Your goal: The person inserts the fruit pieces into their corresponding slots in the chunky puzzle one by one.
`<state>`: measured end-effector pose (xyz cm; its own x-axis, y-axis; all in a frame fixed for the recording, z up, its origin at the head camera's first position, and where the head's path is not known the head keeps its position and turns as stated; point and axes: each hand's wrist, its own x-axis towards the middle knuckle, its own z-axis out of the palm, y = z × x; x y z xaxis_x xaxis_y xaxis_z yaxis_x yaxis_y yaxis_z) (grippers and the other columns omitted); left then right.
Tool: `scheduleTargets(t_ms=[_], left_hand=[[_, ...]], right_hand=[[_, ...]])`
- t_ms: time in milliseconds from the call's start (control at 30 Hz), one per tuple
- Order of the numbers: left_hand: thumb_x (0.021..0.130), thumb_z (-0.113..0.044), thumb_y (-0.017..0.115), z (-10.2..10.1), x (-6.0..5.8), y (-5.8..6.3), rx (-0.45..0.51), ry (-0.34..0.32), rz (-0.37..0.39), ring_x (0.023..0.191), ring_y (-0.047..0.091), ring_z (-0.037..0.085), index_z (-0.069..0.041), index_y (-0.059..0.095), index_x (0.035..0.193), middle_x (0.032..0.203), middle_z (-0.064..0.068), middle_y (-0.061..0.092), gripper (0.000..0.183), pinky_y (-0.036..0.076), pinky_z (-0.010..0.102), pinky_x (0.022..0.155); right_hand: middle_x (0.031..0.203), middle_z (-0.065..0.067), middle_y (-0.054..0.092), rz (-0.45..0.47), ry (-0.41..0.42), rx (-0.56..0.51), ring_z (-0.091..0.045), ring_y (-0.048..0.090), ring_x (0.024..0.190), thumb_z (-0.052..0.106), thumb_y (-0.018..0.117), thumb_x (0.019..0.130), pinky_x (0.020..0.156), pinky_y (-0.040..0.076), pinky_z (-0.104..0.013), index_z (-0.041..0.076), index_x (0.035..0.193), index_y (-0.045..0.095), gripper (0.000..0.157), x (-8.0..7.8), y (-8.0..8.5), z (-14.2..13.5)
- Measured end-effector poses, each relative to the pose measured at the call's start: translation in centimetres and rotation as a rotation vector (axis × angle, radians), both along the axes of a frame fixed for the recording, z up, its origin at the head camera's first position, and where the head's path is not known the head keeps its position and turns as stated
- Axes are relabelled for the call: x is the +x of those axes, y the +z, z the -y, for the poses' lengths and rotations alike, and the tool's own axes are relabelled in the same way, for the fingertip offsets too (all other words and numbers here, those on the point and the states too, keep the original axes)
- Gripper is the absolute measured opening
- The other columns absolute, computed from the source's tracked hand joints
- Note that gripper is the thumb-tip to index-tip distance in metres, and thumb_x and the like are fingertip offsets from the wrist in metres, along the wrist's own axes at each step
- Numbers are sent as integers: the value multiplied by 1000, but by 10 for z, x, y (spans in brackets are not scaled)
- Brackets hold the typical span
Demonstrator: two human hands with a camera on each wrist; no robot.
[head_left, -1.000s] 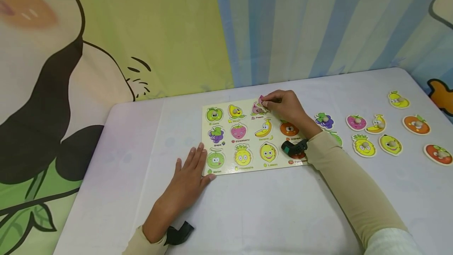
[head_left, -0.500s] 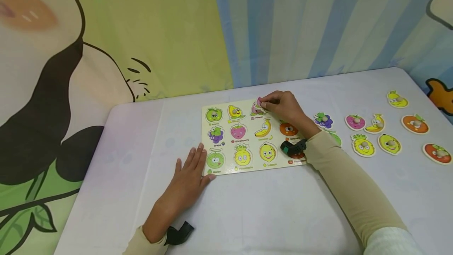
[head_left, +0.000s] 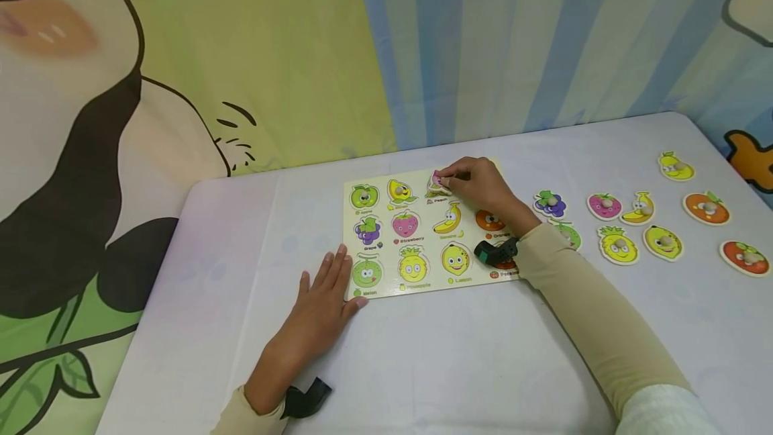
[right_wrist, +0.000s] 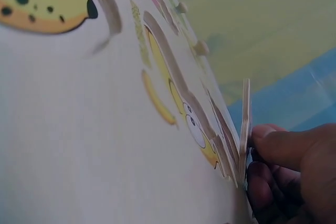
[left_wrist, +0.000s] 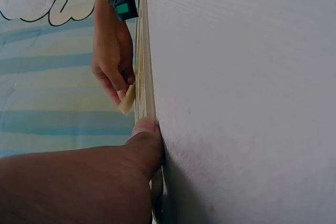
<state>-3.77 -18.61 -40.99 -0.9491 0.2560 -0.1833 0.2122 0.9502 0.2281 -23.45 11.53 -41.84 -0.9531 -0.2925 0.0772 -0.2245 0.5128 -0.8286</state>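
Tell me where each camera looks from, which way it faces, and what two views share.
Head: worn on the head, facing forward and down at the puzzle board; shows the left hand, right hand and both forearms.
Left wrist: worn there, looking along the board's edge and tabletop; shows the left hand close, the right hand beyond.
Right wrist: worn there, looking across the board's face; shows part of the right hand pinching a piece.
Head and left wrist views share both hands.

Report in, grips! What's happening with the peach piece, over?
Left grip flat, thumb touching board's edge. Right grip pinching peach piece. Piece tilted at peach spot, not seated yet. Nothing visible in the way.
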Motion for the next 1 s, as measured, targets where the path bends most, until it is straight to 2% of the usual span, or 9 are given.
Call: scheduleTargets(t_ms=[267,567,1000], left_hand=[[100,-41,52,0,-1,0,-11,-3,-11,147,1,30,-2,17,154,162,10,5,76,9,64,110],[99,-41,53,-1,0,-1,1,2,-13,148,2,31,-2,17,154,162,10,6,77,8,64,110],[100,-41,52,0,0,-2,-5,-3,-12,147,2,31,-1,17,154,162,11,5,76,9,65,110]], right_hand=[[106,-13,66,-10,11,40,-27,59,100,12,65,94,88,46,-42,5,107,75,17,0,0,1],[106,-12,66,-2,5,54,-26,58,100,11,65,94,88,45,-41,5,108,75,18,-1,-1,1],[104,-11,64,-43,60,67,-23,58,91,10,66,94,79,45,-38,4,110,73,19,1,-1,0]])
